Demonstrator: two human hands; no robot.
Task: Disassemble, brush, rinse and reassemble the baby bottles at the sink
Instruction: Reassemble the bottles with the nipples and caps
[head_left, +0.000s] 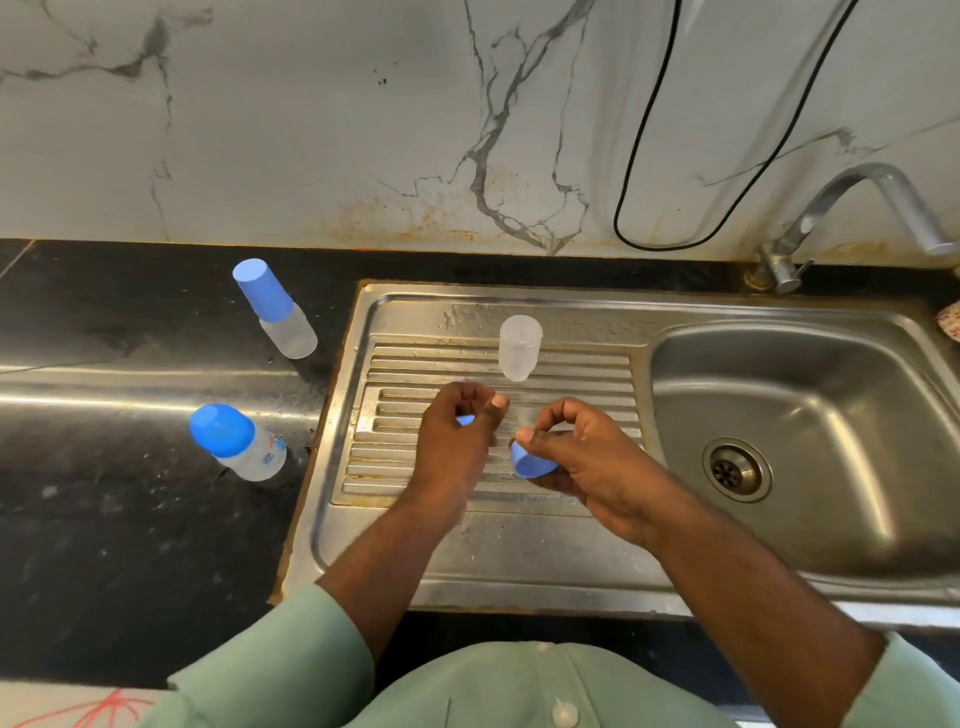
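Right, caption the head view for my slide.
Hands over the drainboard: right holds a blue cap, left a small blue part; bare bottle behind.

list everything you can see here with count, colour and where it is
capped baby bottles: 2, clear with blue caps, on the black counter left of the sink
open bottle body: 1, clear, standing on the drainboard
blue cap: 1, held in the right hand
small blue part: 1, mostly hidden in the left hand
sink: 1, steel, basin at right
tap: 1, steel, behind the basin
cable: 1, black, on the marble wall
left hand: over the drainboard
right hand: over the drainboard
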